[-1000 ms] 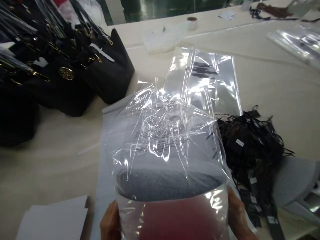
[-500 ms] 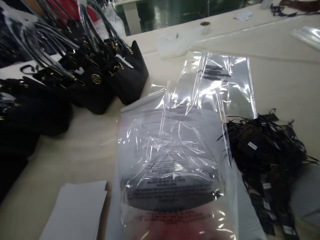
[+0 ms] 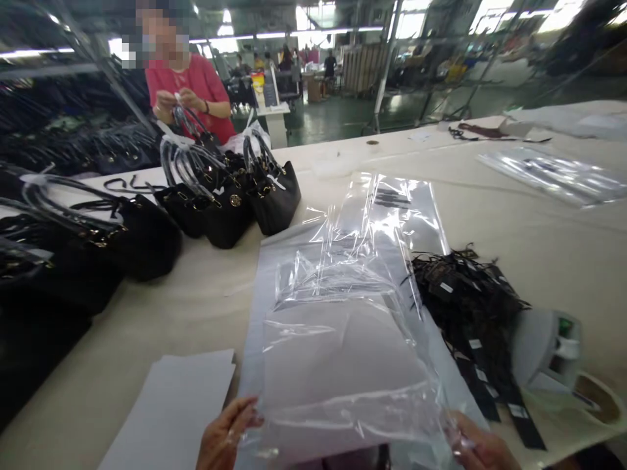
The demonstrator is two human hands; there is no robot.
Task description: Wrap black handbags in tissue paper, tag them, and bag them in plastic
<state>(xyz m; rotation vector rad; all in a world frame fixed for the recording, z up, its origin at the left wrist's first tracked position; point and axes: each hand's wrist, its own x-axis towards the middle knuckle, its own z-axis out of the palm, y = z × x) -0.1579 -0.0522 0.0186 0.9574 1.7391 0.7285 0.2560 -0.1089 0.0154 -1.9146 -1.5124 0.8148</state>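
Observation:
A clear plastic bag (image 3: 343, 408) lies in front of me, and a pale flat panel shows through it; I cannot tell whether the panel is inside or beneath. My left hand (image 3: 226, 434) pinches the bag's near left edge. On the opposite side, my right hand (image 3: 479, 445) has its fingers closed on the near right edge, slightly blurred. Something dark (image 3: 360, 458) shows at the bottom border, mostly cut off. More clear printed bags (image 3: 399, 212) lie beyond, overlapping a pale grey sheet (image 3: 251, 346). White cards (image 3: 169, 408) are stacked near my left hand.
Black handbags (image 3: 274, 202) with wrapped handles stand along the left. Black hang tags (image 3: 465, 294) are heaped at right beside a grey tape dispenser (image 3: 546, 349). More plastic bags (image 3: 553, 173) lie far right. Across the table (image 3: 539, 248) stands a person in a red top (image 3: 215, 81).
My view has tilted up, bringing the person and the room into sight. Both my hands have entered at the bottom, holding the bag's edges. The curved dark shape and red area under the plastic no longer show.

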